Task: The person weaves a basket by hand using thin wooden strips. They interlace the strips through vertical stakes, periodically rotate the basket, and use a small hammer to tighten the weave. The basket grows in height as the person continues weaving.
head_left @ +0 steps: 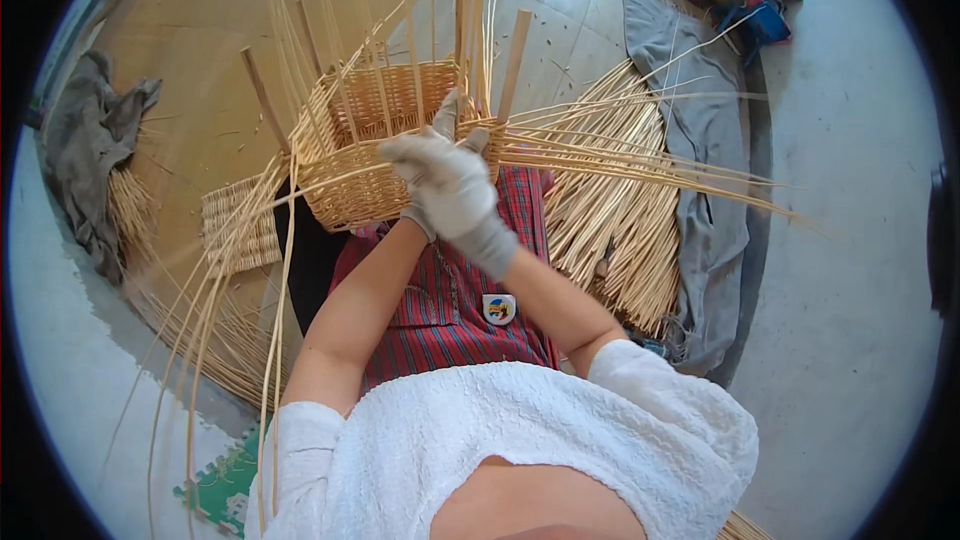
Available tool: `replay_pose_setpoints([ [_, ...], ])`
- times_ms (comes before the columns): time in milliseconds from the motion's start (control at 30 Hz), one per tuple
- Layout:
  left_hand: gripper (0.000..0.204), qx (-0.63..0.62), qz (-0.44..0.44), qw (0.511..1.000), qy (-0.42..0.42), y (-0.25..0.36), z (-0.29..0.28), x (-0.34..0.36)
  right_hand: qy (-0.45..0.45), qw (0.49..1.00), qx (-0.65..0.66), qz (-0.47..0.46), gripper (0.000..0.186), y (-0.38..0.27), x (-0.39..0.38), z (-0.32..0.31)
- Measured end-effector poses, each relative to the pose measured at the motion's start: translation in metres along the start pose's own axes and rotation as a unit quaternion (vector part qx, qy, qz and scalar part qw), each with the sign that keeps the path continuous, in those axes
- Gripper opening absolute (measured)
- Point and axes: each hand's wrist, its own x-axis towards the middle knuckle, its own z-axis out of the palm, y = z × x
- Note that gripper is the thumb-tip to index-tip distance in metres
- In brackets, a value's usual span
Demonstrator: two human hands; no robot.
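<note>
A half-woven wicker basket [362,187] rests on my lap, its tall thin stakes and several flat wooden sticks [515,65] standing up from its walls. My left hand [446,118], in a pale glove, grips the basket's near wall by the right corner, its palm mostly hidden behind my other hand. Crossing in front of it, my gloved right hand [447,190] is smeared by motion, fingers toward the left; whether it holds a strand cannot be made out. Long loose willow rods [650,172] stick out from the basket's right corner, and more rods [205,295] trail down from its left side.
On the right, a large bundle of cut rods [625,230] lies beside a grey cloth [712,230]. Another grey cloth [88,155] covers rods at the left. A flat woven piece [238,225] lies left of my lap. Boxes and a blue item [762,20] stand far right.
</note>
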Motion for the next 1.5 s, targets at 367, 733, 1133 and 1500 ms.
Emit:
replay_pose_setpoints([
  [367, 0.034, 0.995, 0.041, 0.077, -0.046, -0.080, 0.048, 0.064, 0.078, 0.898, -0.404, 0.154, 0.034, 0.032, 0.046, -0.098],
  [733, 0.020, 0.998, 0.056, 0.002, 0.017, -0.020, 0.112, -0.033, 0.063, 0.842, -0.483, 0.230, 0.047, 0.029, 0.056, -0.075],
  [1133, 0.031, 0.962, 0.254, -0.053, 0.090, -0.011, 0.233, -0.074, -0.259, 0.939, -0.184, -0.132, 0.031, -0.032, -0.007, 0.109],
  [1500, 0.043, 0.980, -0.183, 0.047, 0.069, -0.036, 0.288, 0.025, -0.130, 0.966, -0.222, -0.009, 0.010, -0.033, -0.033, 0.031],
])
